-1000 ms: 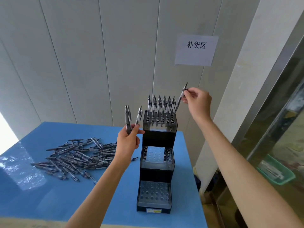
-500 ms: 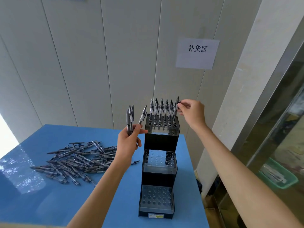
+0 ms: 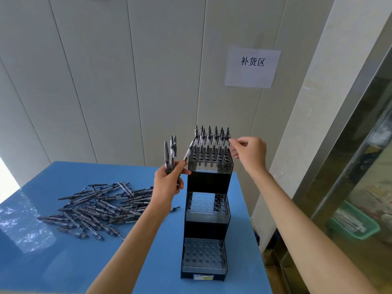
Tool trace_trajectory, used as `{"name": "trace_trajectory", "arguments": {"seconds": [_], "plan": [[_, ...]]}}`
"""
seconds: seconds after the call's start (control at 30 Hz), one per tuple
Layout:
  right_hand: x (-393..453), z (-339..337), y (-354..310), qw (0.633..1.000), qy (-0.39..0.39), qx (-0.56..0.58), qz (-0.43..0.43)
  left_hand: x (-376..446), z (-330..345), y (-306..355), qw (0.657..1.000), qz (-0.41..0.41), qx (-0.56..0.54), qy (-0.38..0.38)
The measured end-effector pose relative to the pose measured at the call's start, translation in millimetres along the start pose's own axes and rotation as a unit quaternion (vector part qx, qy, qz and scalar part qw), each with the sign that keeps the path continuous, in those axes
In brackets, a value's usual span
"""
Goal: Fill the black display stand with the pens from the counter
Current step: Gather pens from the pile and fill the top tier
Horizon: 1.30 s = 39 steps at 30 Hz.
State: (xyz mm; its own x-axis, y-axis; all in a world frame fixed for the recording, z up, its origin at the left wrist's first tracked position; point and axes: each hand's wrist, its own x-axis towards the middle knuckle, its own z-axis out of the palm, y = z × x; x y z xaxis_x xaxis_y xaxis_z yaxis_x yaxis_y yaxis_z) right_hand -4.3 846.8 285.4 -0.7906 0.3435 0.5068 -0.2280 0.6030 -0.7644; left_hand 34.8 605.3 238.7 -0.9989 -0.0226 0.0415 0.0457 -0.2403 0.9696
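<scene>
L hand (image 3: 167, 183) grip pinching spare pens (image 3: 170, 151) | R hand (image 3: 251, 152) grip pinched at top-tier pen (image 3: 228, 134) | black display stand (image 3: 206, 228) upright on desk (image 3: 53, 262)

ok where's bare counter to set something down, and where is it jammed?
Free: the blue counter near edge in front of the loose pen pile, and the far strip between pile and wall. A narrow strip right of the black display stand too. Crowded: the pile at left-centre; the stand's top tier, back rows full, both hands beside it.

Right hand (image 3: 250, 152) fingertips hide pen top; green basket (image 3: 353, 224) contents blurred.
</scene>
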Motion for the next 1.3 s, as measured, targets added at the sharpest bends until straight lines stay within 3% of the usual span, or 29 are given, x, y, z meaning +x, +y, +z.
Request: {"name": "trace_trajectory", "arguments": {"seconds": [0.1,0.2,0.33,0.47,0.63,0.87,1.3], "plan": [[-10,6,-29,0.985,-0.116,0.124,0.024,3,0,-1,1.0,0.004,0.005,-0.001],[-16,17,-48,0.957,-0.227,0.18,0.039,4,2,-2,1.0,0.009,0.005,0.007],[-21,30,-54,0.939,-0.27,0.207,0.055,7,2,0,1.0,0.015,0.003,0.012],[-27,41,-56,0.926,-0.248,0.269,0.091,7,1,3,1.0,0.018,-0.004,-0.004],[-27,51,-63,0.933,-0.155,0.307,0.107,11,-6,0,1.0,0.008,0.014,0.005],[3,48,-61,0.987,-0.019,0.157,-0.022,13,-29,-7,0.999,-0.012,0.044,0.023],[13,54,-64,0.993,-0.019,0.056,-0.104,10,-35,-2,0.998,0.019,0.053,0.003]]}}
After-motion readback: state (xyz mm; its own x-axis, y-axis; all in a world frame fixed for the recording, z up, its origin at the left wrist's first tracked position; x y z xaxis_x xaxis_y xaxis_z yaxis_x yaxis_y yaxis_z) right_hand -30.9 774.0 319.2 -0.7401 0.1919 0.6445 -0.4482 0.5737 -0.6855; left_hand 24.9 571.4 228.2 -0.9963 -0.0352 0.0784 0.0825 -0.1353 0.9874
